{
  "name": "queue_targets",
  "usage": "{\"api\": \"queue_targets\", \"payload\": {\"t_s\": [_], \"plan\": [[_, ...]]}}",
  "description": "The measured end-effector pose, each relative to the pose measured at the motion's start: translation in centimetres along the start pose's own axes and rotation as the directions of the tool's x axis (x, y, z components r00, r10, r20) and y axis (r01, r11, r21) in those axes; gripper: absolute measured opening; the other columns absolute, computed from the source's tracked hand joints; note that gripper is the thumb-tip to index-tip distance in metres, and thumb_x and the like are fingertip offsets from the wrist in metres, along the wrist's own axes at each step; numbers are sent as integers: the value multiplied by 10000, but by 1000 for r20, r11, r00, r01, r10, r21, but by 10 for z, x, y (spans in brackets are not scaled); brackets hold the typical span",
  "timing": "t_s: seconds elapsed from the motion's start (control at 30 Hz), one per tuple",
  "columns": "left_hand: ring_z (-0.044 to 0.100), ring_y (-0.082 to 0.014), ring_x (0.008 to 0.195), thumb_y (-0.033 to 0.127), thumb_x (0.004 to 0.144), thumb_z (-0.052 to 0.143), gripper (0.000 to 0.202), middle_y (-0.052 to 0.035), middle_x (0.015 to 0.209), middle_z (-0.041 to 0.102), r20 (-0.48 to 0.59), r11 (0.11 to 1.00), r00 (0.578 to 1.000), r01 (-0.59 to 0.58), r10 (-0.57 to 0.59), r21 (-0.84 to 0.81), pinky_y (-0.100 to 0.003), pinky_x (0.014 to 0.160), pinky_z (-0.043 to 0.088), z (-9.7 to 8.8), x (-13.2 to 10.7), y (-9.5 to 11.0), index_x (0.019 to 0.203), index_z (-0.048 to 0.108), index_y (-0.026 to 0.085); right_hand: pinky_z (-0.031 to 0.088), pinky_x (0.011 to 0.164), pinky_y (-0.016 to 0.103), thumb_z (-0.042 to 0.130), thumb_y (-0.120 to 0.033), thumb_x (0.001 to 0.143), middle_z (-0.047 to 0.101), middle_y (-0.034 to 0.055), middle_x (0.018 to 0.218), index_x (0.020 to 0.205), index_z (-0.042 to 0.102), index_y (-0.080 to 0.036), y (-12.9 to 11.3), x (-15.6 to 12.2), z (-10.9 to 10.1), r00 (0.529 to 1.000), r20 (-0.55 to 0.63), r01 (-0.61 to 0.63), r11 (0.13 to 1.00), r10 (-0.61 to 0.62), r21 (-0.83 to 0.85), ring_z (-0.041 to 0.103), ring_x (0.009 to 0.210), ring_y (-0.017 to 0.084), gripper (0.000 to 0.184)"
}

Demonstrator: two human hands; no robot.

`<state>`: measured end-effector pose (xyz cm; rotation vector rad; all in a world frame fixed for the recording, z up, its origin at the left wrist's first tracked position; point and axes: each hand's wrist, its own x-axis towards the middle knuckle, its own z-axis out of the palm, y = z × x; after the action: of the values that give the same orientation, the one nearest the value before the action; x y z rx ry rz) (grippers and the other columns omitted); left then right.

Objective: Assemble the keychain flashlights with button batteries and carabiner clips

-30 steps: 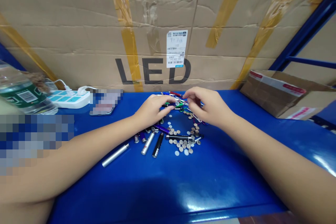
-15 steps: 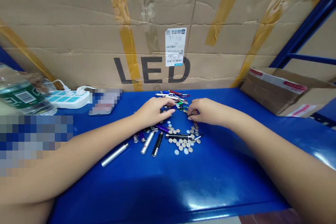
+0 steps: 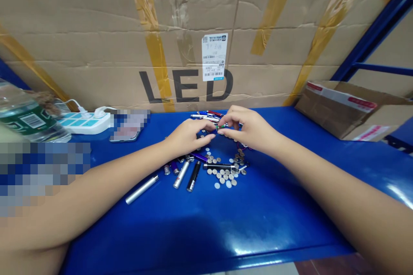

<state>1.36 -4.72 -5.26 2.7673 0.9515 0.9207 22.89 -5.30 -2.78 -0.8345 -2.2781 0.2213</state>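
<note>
My left hand (image 3: 189, 136) is curled above the far part of the blue table, thumb and fingers bent towards each other. What lies between them is dark and too small to make out. Facing it, my right hand (image 3: 247, 126) pinches a small green piece (image 3: 220, 127) close to the left fingertips. Below the hands, button cell batteries (image 3: 226, 176) lie scattered, with a black penlight (image 3: 219, 166) across them. Nearer to me are a silver penlight (image 3: 181, 175), another black penlight (image 3: 193, 177) and a purple penlight (image 3: 199, 157). A silver tube (image 3: 142, 190) rests apart at the left.
Behind the hands lies a pile of coloured penlights (image 3: 206, 116). A large carton (image 3: 97, 64) stands along the back edge. At left are a power strip (image 3: 85, 122), a phone (image 3: 127, 131) and a water bottle (image 3: 30, 118); at right, an open cardboard box (image 3: 335, 111).
My right hand has moved left and slightly away from me, from beside the batteries to the left fingertips, with the green piece now between its fingers. My left hand has stayed in place.
</note>
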Motion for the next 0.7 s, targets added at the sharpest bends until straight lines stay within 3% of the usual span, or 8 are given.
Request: {"api": "queue_targets", "payload": {"t_s": [0.5,0.7], "plan": [[676,-151,839,262,868,577,144,-13,917,728,-14,1000,1000,-11,11,7,-266,784,515,-2,0,2,980,634,193,407,615,235,672,-195,785,506,-12,711,878,675,-178,3,-1,5,999,-12,45,999,-45,6,509,653,115,95],[679,-162,855,262,854,597,170,-30,933,733,-45,1000,999,1,0,21,-288,802,525,-2,0,4,1002,639,192,369,591,229,660,-242,795,525,-16,714,896,619,-179,4,-1,-10,991,10,132,986,-131,-103,484,639,108,126]]}}
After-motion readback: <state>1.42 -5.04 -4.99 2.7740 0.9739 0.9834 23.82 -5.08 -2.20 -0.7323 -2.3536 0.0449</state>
